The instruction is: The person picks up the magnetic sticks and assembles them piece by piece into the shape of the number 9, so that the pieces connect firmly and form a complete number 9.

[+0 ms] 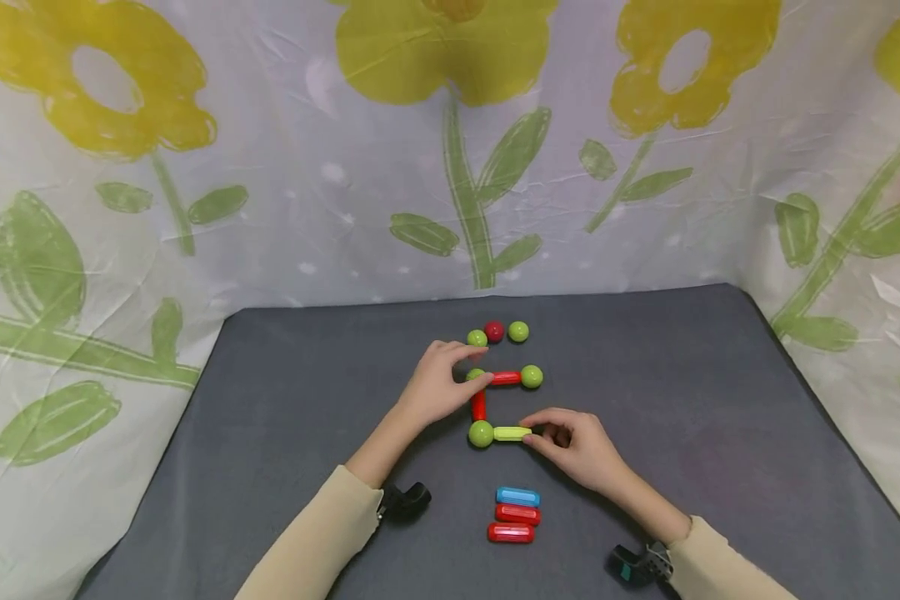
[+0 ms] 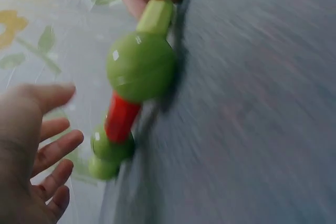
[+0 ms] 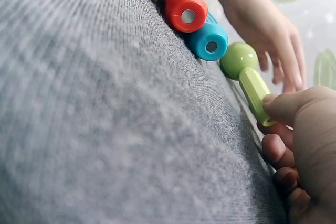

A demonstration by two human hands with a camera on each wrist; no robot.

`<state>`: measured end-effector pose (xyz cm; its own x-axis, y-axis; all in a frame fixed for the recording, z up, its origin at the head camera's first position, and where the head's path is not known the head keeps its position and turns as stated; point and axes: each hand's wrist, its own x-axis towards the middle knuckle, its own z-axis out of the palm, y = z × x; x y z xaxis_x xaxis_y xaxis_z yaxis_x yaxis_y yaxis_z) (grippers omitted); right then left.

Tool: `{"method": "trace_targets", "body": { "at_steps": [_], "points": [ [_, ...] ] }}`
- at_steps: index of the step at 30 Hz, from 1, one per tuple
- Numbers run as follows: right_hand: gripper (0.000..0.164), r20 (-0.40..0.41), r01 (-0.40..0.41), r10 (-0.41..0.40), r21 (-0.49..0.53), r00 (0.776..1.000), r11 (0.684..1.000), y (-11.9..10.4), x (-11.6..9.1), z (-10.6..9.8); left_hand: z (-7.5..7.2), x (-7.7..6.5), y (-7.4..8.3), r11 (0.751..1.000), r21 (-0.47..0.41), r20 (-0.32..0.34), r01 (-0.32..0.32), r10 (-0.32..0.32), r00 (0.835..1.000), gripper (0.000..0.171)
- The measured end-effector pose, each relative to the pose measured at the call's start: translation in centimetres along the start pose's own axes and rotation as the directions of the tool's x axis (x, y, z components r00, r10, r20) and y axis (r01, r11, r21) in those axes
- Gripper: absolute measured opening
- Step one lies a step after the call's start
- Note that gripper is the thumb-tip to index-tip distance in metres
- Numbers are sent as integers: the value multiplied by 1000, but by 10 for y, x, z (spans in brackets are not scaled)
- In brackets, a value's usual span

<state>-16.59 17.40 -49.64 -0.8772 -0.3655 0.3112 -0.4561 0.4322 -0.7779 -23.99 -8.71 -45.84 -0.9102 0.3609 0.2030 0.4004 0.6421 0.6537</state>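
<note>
My right hand (image 1: pixel 581 450) pinches the free end of a yellow-green magnetic rod (image 3: pixel 254 94) between thumb and fingers. Its other end meets a green ball (image 1: pixel 481 434). From that ball a red rod (image 2: pixel 122 118) runs away to a second green ball, partly behind my left thumb in the head view. Another red rod (image 1: pixel 506 378) leads right from there to a green ball (image 1: pixel 532 377). My left hand (image 1: pixel 438 385) hovers by the second ball with fingers apart; the left wrist view shows nothing in its grasp.
Two loose green balls (image 1: pixel 518 332) and a red ball (image 1: pixel 494 331) lie farther back. Nearer the front, a blue rod (image 1: pixel 517 497) and two red rods (image 1: pixel 512 532) lie side by side. A flower-printed sheet (image 1: pixel 292 208) hangs behind the dark table (image 1: pixel 307 375).
</note>
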Motion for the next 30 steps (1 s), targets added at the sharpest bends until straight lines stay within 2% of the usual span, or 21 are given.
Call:
{"method": "trace_targets", "body": {
  "at_steps": [5, 7, 11, 19, 21, 23, 26, 28, 30],
  "points": [
    [16, 4, -8, 8, 8, 1000, 1000, 1, 0, 1, 18, 22, 4, 995, -79, 52, 64, -60, 997, 39],
    [16, 9, -8, 8, 11, 1000, 1000, 1, 0, 2, 25, 26, 3, 991, -105, 83, 88, -79, 993, 38],
    [17, 13, -9, 8, 14, 1000, 1000, 0, 1, 3, 35, 30, 3, 989, -126, 109, 78, -65, 992, 37],
    [19, -5, 2, -1, 25, 1000, 1000, -5, 2, 2, 45, 27, 1, 991, -131, 37, 26, -22, 999, 28],
    [17, -15, 30, -29, 57, 999, 998, -6, 1, 0, 46, 26, 0, 992, -128, 21, 20, -18, 1000, 27],
    [16, 8, 85, -87, 119, 996, 989, -6, -1, -4, 48, 25, 0, 992, -124, 10, 8, -7, 1000, 27],
    [18, 133, 159, -191, 223, 973, 962, -6, -4, -10, 51, 26, 2, 993, -116, 5, -12, 13, 1000, 26],
    [20, 246, 174, -243, 271, 938, 947, -6, -6, -12, 52, 27, 5, 993, -119, 6, -16, 17, 1000, 26],
    [20, 330, 195, -282, 273, 901, 942, -6, -6, -14, 52, 28, 6, 993, -120, 4, -16, 17, 1000, 26]
  ]
}}
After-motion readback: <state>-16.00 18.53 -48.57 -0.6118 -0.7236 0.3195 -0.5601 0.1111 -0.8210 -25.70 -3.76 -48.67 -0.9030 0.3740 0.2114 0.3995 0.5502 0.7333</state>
